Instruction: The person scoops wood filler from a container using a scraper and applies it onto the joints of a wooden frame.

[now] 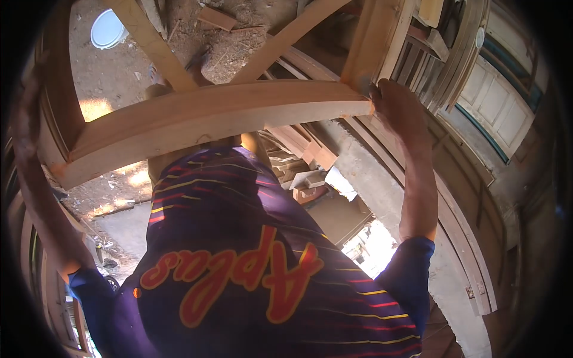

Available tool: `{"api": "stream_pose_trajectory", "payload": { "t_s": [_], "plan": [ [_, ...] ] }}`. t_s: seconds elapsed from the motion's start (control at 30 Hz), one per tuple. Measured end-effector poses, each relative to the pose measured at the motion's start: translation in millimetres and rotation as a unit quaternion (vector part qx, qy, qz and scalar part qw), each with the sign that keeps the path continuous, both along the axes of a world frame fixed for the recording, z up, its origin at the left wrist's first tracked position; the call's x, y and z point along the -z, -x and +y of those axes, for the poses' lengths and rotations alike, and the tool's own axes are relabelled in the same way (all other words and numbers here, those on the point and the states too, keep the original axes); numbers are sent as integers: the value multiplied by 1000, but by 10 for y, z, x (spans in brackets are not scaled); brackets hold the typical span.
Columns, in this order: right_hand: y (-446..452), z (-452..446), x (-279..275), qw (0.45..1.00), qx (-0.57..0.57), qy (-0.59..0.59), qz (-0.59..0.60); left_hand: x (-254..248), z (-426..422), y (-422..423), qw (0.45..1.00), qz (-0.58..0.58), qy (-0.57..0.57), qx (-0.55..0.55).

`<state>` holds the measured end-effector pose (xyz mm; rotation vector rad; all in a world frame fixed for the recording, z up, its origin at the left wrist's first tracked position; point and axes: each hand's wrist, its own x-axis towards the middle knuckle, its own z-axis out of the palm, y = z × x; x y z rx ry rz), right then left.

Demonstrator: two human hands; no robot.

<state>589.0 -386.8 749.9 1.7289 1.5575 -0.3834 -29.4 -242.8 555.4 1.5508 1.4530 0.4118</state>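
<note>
A large wooden frame [221, 113] spans the view in front of my body, its near rail running crosswise. Two diagonal braces rise from that rail, a left brace [152, 45] and a right brace [289, 39]. My right hand [397, 107] is closed around the frame's right corner, fingers curled over the wood. At the dim left edge, my left hand [27, 116] grips the outer side of the left upright [59, 83]; its fingertips are partly lost in shadow.
A white bucket [108, 28] stands on the dirt floor beyond the frame. Stacked boards [471, 238] and a pale panelled door [495, 98] lean at the right. Wood offcuts [307, 188] lie beside a concrete ledge [373, 164]. A wood scrap [218, 18] lies on the ground ahead.
</note>
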Motion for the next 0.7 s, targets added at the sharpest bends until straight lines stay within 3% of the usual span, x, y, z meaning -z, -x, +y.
{"api": "stream_pose_trajectory", "payload": {
  "t_s": [0.03,0.07,0.13,0.2,0.3,0.4,0.43,0.6,0.7],
  "plan": [
    [19,12,38,1000,-4,22,-15,-140,15,-205,1000,-2,2,-2],
    [28,20,69,999,-8,44,-30,-410,38,-609,995,-66,-70,7],
    [-67,-37,110,997,-62,36,-32,-381,17,-596,982,-129,-140,13],
    [-45,-49,70,992,-116,26,-33,-21,-38,-139,999,-43,13,-22],
    [106,-2,7,990,-134,40,-23,87,-34,-37,998,-56,12,-23],
    [103,22,94,993,-81,65,-62,126,-29,-100,997,-75,13,-16],
    [146,22,121,993,-75,64,-62,355,71,-221,997,-75,14,-17],
    [192,163,153,991,-16,96,-90,-291,-42,-514,997,-34,-12,-68],
    [147,166,210,993,-66,81,-53,-220,-32,-457,999,22,-14,-19]
  ]
}}
